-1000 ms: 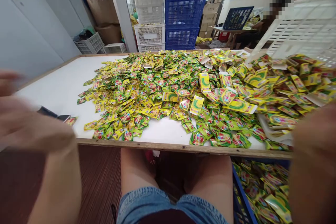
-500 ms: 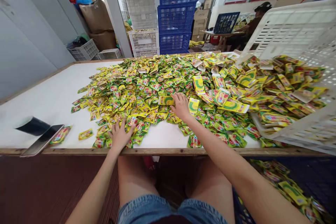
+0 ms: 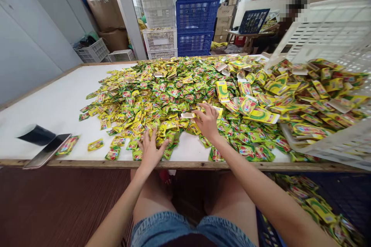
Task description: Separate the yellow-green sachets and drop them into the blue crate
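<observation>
My left hand [image 3: 151, 150] rests with fingers spread on the near edge of a heap of small green and yellow sachets [image 3: 171, 94]. Over the front of this heap, my right hand [image 3: 207, 120] grips a small yellow carton [image 3: 188, 115] between thumb and fingers. The carton's pale open end faces me; the rest of it is partly covered by the hand. More flattened or open yellow cartons [image 3: 262, 115] lie mixed with sachets to the right. A few single sachets [image 3: 95, 144] lie apart at the left.
A tipped white crate [image 3: 315, 148] spills cartons at the right. A phone [image 3: 48, 150] and a dark curved object [image 3: 37, 136] sit at the table's left edge. Blue crates [image 3: 198, 15] and white crates [image 3: 160, 40] are stacked behind. Another person [image 3: 285, 27] sits far right.
My left hand has slid right, pushing sachets along and leaving a few behind. My right hand has turned the carton so that its open end faces me. The view has shifted slightly.
</observation>
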A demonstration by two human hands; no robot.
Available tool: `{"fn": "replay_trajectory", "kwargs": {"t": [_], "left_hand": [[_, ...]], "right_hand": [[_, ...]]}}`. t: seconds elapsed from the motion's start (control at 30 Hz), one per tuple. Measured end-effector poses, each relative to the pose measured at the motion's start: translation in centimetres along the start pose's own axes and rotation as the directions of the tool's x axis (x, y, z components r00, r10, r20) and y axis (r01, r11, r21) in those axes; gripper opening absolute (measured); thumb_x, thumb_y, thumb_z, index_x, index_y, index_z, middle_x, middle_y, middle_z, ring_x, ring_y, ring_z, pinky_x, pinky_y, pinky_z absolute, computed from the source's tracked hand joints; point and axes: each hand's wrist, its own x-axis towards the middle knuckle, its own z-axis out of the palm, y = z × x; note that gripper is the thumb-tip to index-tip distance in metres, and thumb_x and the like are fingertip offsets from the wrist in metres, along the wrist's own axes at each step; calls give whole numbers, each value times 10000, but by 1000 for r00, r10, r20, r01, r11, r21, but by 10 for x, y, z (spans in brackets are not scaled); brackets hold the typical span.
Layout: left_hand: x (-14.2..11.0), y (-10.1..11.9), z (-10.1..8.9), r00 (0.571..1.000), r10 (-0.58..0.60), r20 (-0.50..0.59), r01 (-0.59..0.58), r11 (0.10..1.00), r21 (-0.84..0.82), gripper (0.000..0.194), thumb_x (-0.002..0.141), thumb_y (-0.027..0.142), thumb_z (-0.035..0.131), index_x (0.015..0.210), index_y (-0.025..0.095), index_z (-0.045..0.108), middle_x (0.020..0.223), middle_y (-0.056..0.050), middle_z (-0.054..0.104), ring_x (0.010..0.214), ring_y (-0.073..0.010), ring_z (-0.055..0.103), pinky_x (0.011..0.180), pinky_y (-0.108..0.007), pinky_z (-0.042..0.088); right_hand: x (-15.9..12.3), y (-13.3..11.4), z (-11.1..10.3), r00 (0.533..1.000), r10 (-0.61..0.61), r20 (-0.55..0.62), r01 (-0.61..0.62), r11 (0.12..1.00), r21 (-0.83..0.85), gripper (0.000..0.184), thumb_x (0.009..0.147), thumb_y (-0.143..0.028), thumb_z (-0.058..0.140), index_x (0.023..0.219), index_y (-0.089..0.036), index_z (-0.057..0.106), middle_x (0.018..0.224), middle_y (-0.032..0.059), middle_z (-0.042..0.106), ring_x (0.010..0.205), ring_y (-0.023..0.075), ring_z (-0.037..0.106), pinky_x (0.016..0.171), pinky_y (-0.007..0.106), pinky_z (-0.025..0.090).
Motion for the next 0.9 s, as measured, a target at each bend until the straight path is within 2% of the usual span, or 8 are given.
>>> {"fn": "replay_trajectory", "kwargs": {"t": [0.1, 0.17, 0.27, 0.37, 0.43, 0.53, 0.7, 0.9], "left_hand": [[-7, 19, -9, 977, 11, -213, -61, 971, -232, 573, 804, 462, 514, 1295, 184, 408, 1409, -139, 284, 1329, -274, 191, 1084, -480, 31], [-14, 34, -13, 983, -37, -179, -63, 852, -520, 480, 817, 412, 518, 1227, 169, 465, 1333, -127, 401, 1264, -237, 328, 1076, -393, 194], [-25, 52, -15, 962, -126, 243, 273, 393, -878, 405, 836, 417, 482, 1125, 140, 543, 1138, -108, 573, 1082, -223, 518, 960, -346, 380], [-32, 54, -15, 788, -64, 612, 604, -114, -789, 320, 827, 320, 503, 1053, 109, 587, 994, -93, 644, 941, -212, 597, 873, -336, 454], [-34, 46, -18, 722, -73, 688, 653, -259, -712, 248, 798, 188, 530, 1021, 102, 597, 937, -80, 665, 851, -179, 625, 822, -305, 484], [-36, 31, -26, 726, -183, 663, 614, -259, -745, 241, 777, 89, 534, 1011, 88, 592, 913, -83, 674, 798, -155, 638, 773, -271, 508], [-38, 18, -40, 748, -381, 543, 514, -186, -838, 290, 784, 114, 526, 1069, 83, 567, 882, -89, 679, 806, -189, 653, 758, -303, 530], [-38, 15, -43, 774, -453, 442, 417, -161, -895, 327, 738, 112, 552, 1064, 117, 577, 883, -65, 682, 857, -204, 649, 768, -309, 535]], "right_hand": [[-31, -16, -15, 1000, 10, -20, -5, 973, 229, 323, 783, -83, 477, 1038, -223, 617, 1095, 85, 473, 1009, 208, 463, 873, 373, 394], [-49, -34, -19, 1000, -14, -12, 17, 922, 387, 357, 791, -57, 446, 1068, -220, 602, 1044, 86, 476, 954, 176, 494, 826, 324, 436], [-67, -62, -19, 994, -105, 23, 75, 836, 543, 397, 802, -43, 422, 1115, -232, 576, 1040, 81, 503, 988, 164, 505, 838, 302, 448], [-74, -79, -15, 969, -221, 114, 103, 773, 626, 434, 810, -34, 396, 1167, -229, 547, 1114, 80, 525, 1060, 164, 493, 886, 308, 436], [-74, -83, -10, 938, -291, 187, 105, 755, 647, 438, 818, -31, 376, 1166, -231, 552, 1177, 68, 516, 1104, 159, 474, 920, 309, 416], [-67, -82, 2, 923, -279, 264, 70, 798, 599, 436, 831, -31, 333, 1151, -218, 562, 1181, 59, 524, 1104, 153, 468, 930, 309, 396], [-45, -91, 36, 953, 5, 302, -94, 955, 282, 498, 811, -353, 534, 1283, -223, 445, 1310, 112, 397, 1209, 276, 330, 980, 451, 287], [-30, -113, 68, 873, -218, 436, 145, 970, 194, 544, 721, -429, 627, 1227, -304, 469, 1364, 51, 342, 1256, 310, 216, 996, 522, 147]]}}
